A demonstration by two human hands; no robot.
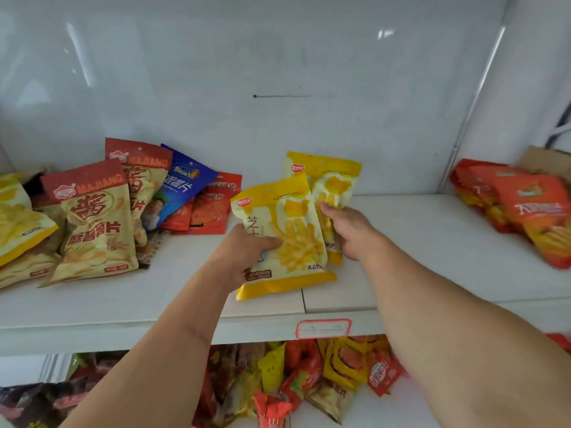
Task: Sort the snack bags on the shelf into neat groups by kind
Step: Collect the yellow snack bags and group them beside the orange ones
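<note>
Yellow, glossy film covers both fry bags in hand. The left hand [244,254] pinches the front yellow bag [287,236] along its left edge, thumb across the face, with its bottom seam near the shelf [432,242] board. The right hand [347,231] closes around the lower side of the second yellow bag [327,183], which stands upright just behind and to the right of the first.

These look light, air-puffed and slick, with brittle contents, so I judge a gentle hold at the side seams or flat crimped top safer than squeezing the middle.

Left of the left hand lies a loose heap: red-and-tan crinkled chip bags [92,223], a blue bag [182,186], small red packets [210,208]. Well right of the right hand, orange bags [525,208] lean together.
</note>
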